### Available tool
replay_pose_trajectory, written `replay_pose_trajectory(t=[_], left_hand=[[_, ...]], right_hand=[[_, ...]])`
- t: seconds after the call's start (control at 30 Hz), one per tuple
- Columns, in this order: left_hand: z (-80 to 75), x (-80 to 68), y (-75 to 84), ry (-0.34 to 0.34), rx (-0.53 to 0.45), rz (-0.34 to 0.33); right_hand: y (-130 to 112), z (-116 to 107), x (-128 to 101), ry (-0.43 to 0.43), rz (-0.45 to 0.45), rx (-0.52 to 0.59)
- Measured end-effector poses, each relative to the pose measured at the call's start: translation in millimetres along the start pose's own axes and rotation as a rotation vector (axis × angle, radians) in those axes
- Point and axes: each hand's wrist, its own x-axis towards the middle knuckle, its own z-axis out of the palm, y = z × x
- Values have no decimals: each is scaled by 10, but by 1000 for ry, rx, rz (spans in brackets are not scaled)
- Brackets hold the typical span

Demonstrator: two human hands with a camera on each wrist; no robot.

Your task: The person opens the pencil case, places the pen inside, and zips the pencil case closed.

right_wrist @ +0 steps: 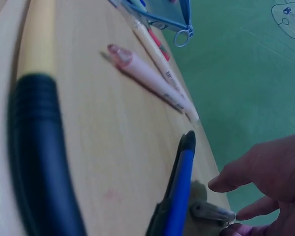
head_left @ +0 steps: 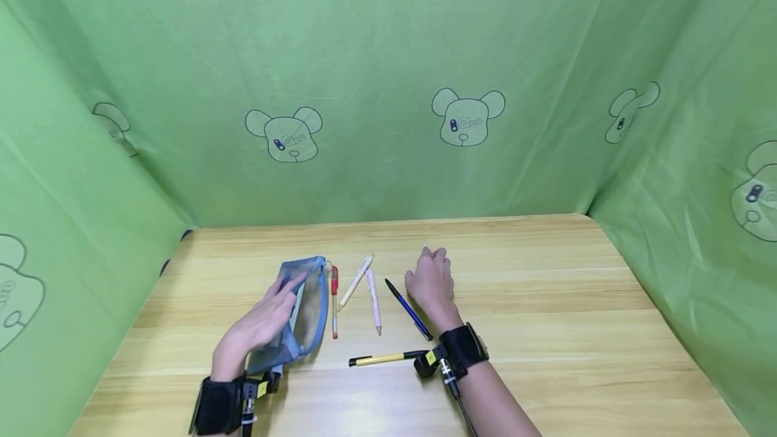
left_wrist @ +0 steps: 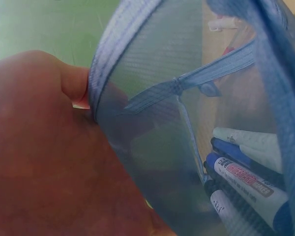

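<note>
1. Blue mesh makes up the pencil case [head_left: 303,309], which lies on the wooden surface [head_left: 546,302] and serves as the landmark here.
2. The left hand [head_left: 257,329] grips the case by its near edge, thumb [left_wrist: 76,88] hooked over the fabric rim and fingers laid along its side.
3. Inside the case, seen through the mesh in the left wrist view, lie several markers [left_wrist: 246,182] with blue and dark caps.
4. Just to the right of the case lies a red-tipped pen [head_left: 334,302], its length running alongside the zip edge.
5. Further right of the case are two pale pens [head_left: 364,288], their far ends almost touching.
6. Beyond those lies a blue pen [head_left: 409,310], slanted on the surface.
7. The right hand [head_left: 431,282] rests beside the blue pen with its fingers [right_wrist: 236,177] loosely curled, holding nothing.
8. Nearer the person than the case, to its right, lies a yellow pen [head_left: 382,359] with a black grip, close to the right wrist.
</note>
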Motion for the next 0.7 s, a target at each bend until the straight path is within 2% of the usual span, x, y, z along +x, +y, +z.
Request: replay_pose_trajectory(t=[0.23,0.7], left_hand=[[4,8,-6,1,0,7],[-11,3,8,-6,-6,-6]], right_hand=[[26,45,10,10,-15,-18],[64,11,39,-30,18,-31]])
